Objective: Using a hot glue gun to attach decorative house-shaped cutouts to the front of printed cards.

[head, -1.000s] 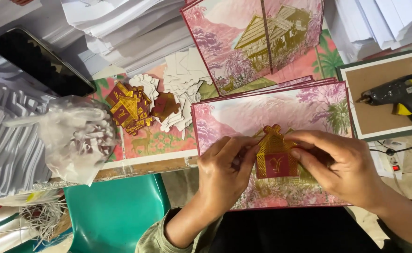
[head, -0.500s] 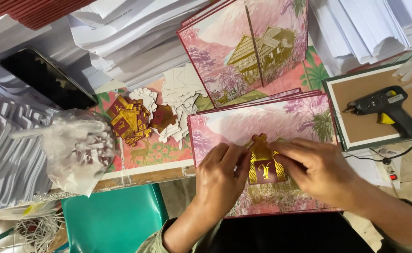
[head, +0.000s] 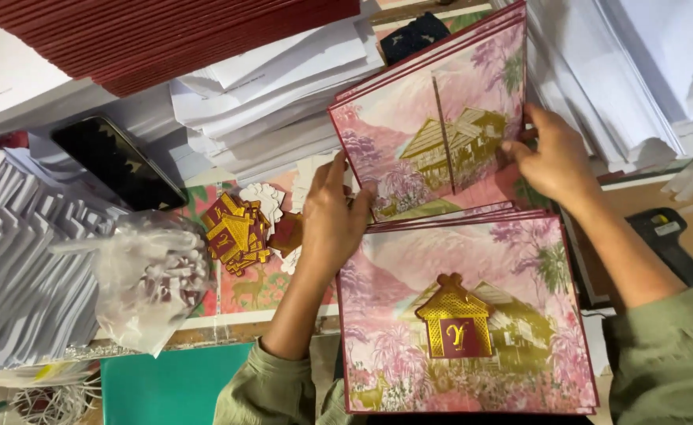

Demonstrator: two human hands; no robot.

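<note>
Over cluttered table (head: 205, 319), both hands grip pink card (head: 433, 145).

sleeves: olive-green, long | cuffs: pushed above wrists | hands: bare, no rings visible

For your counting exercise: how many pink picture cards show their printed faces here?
2. One open pink card stands at the top, held by the left hand and right hand. One flat card lies nearest the camera, carrying a gold house cut-out. More edges beneath may hide others.
</note>
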